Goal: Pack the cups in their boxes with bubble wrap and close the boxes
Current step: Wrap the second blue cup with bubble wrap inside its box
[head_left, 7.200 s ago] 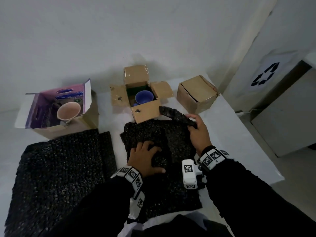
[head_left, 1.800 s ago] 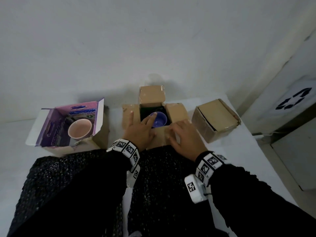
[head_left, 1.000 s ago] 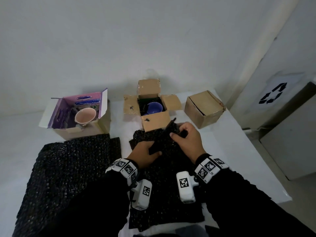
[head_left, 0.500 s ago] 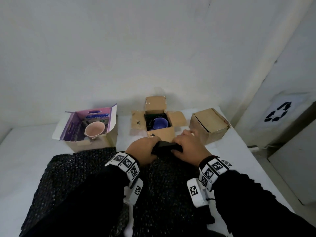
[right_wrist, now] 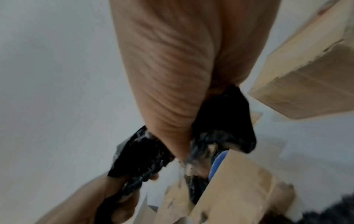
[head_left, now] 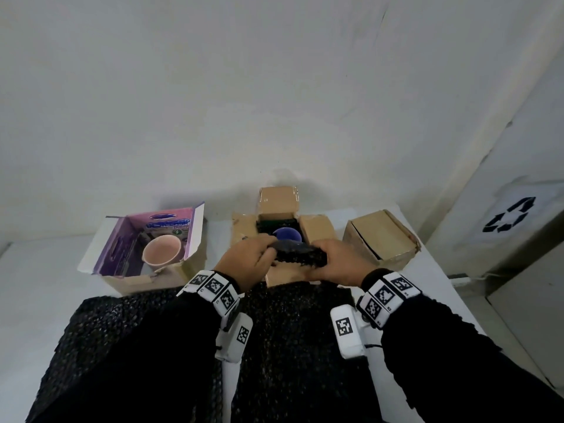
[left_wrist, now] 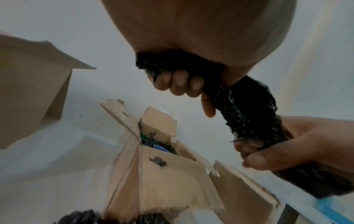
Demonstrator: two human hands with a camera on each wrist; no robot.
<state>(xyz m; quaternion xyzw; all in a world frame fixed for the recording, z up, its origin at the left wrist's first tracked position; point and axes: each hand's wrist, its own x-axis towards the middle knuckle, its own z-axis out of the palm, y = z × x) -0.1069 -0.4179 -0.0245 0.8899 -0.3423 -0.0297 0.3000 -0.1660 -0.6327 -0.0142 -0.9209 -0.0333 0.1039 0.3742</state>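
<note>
Both hands, left hand (head_left: 248, 260) & right hand (head_left: 335, 261), grip a rolled wad of black bubble wrap (head_left: 297, 254), fingers (left_wrist: 178, 82) curled round its ends. Just beyond them: open box (head_left: 276, 274) w/ blue cup (head_left: 288, 233). Wrap looks light, soft, springy; cup likely fragile.

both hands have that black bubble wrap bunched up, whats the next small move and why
Probably lower the bubble wrap onto the blue cup in the open box: both hands, left and right, hold it just above, and the cup's top is bare.
</note>
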